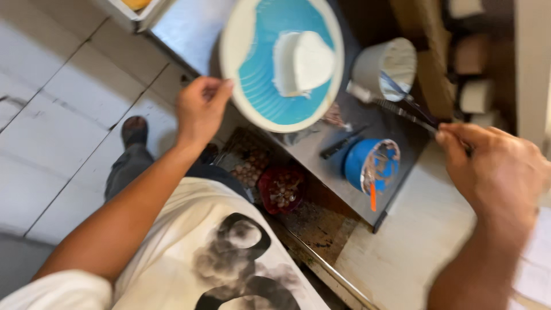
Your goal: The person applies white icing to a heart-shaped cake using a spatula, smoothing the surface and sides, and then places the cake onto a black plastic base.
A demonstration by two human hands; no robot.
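Note:
My left hand (pixel 201 106) grips the near rim of a round disc (pixel 281 60) with a cream edge and a blue, ridged top that carries a white dome-shaped lump (pixel 303 62). The disc is tilted toward me above a grey metal table (pixel 189 28). My right hand (pixel 496 163) is closed on the handle of a thin dark tool (pixel 402 112) whose far end reaches toward a white cup (pixel 385 68). A blue cup (pixel 373 165) smeared with paint stands on the table below the tool, an orange stick poking out of it.
A dark knife-like tool (pixel 338 146) lies on the table. Below the table edge sit a red bowl of small round beads (pixel 281 189) and a tray of beads (pixel 249 163). White floor tiles (pixel 63 115) lie left; shelves with jars (pixel 473 57) stand right.

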